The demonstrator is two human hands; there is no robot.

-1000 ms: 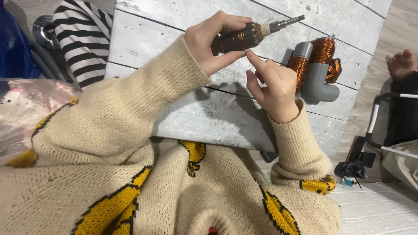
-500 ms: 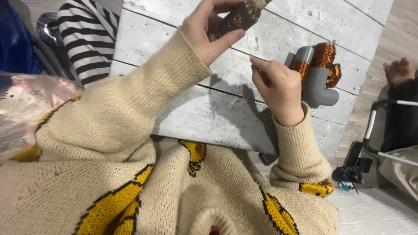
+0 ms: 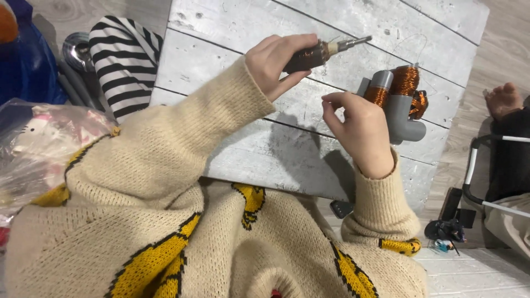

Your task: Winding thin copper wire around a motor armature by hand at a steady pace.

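Observation:
My left hand grips a short rod wound with dark copper wire, its metal tip pointing right over the grey plank tabletop. Just below and to the right, my right hand is raised with thumb and forefinger pinched together; whether a fine wire runs between them is too small to tell. Behind that hand, grey plastic pipe pieces wound with orange copper coils rest on the planks.
A black-and-white striped cloth hangs over the table's left edge beside a metal object. A clear plastic bag is at my left. Someone else's foot and a white-framed chair are at the right.
My left hand raised the wound rod toward the top of the view, then brought it back down. My right hand stayed below it, fingers now pinched.

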